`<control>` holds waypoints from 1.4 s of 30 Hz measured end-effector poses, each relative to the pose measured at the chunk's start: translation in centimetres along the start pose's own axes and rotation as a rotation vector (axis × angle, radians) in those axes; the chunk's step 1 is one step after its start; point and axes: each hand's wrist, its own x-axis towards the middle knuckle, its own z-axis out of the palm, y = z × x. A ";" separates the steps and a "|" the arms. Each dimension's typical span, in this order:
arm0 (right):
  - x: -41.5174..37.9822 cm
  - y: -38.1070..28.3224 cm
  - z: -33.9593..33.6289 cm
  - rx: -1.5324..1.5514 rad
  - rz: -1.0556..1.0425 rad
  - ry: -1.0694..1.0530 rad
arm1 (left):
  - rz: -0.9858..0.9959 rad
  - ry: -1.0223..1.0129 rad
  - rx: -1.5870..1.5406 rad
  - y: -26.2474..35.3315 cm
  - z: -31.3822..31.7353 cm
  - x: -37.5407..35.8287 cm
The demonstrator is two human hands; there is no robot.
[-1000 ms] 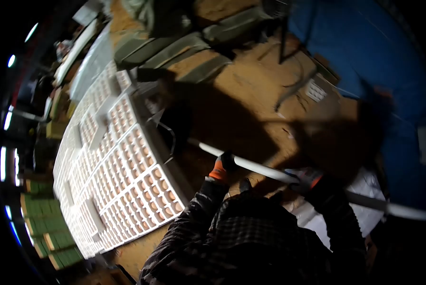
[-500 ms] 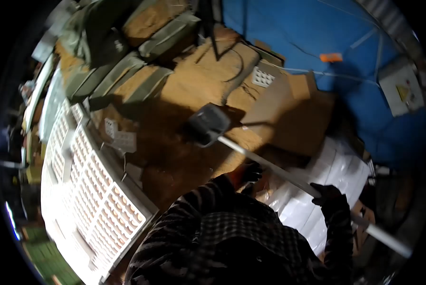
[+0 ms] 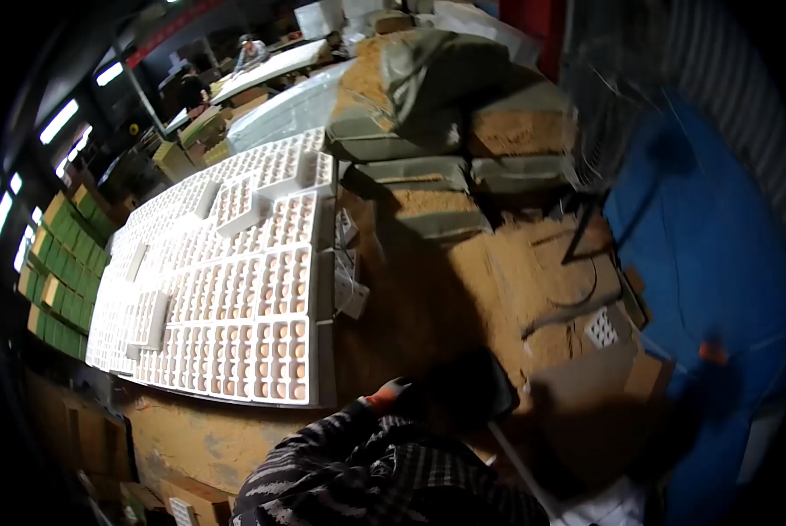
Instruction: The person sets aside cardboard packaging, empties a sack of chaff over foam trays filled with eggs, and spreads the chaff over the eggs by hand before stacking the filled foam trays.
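My left hand [image 3: 391, 394], in a dark glove with a reddish cuff, is left of the dark shovel blade [image 3: 502, 394]; its fingers merge with the shadow, so I cannot tell whether it is open or closed. The pale shovel handle [image 3: 522, 465] runs down to the right from the blade, past my striped sleeve. My right hand is not in view. Under and around the blade lies brown, sawdust-like material [image 3: 489, 272].
Left is a wide table of white trays [image 3: 235, 289] holding round, brownish items. Green sacks [image 3: 419, 140] are piled at the back. A cardboard piece [image 3: 577, 394] and a blue sheet [image 3: 717, 263] are at the right. Two people [image 3: 251, 53] are far back.
The view has swung left and up, showing more of the trays and the room behind. The shovel blade now appears lower and nearer my body. My right hand has left the view.
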 end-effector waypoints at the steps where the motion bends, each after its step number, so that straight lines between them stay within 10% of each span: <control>1: 0.7 -3.3 -1.7 0.009 -0.047 -0.005 | 0.020 0.018 -0.017 0.5 -2.3 0.9; 9: 9.7 -36.4 -16.7 -0.168 -0.630 0.010 | 0.254 0.556 0.075 11.6 -16.8 4.6; 13: -6.2 -54.4 -33.3 -0.078 -0.895 0.286 | 0.439 0.798 0.160 18.6 -25.8 3.7; 15: -12.4 -60.8 -39.0 -0.121 -1.017 0.480 | 0.208 0.973 0.269 20.0 -29.1 2.5; 25: -19.1 -81.0 -65.1 0.041 -1.286 0.958 | 0.424 0.901 -0.247 15.4 -33.1 6.8; 27: -19.9 -85.9 -71.0 0.016 -1.340 1.160 | -0.007 0.934 0.016 14.6 -33.5 9.7; 29: -21.8 -90.8 -76.1 0.034 -1.497 1.282 | 0.442 0.811 -0.236 18.8 -32.8 12.8; 33: -21.9 -101.0 -85.8 -0.035 -1.394 1.452 | 0.442 0.832 0.162 27.8 -33.9 20.0; 39: -19.0 -111.3 -95.1 -0.171 -1.750 1.452 | 0.533 0.921 0.551 40.9 -38.2 36.9; 41: -17.5 -113.1 -96.8 0.503 -2.045 0.228 | 0.621 0.951 0.713 45.0 -38.6 40.9; 42: -17.7 -113.1 -97.9 0.129 -2.155 0.779 | 0.634 0.964 0.763 45.9 -38.6 42.9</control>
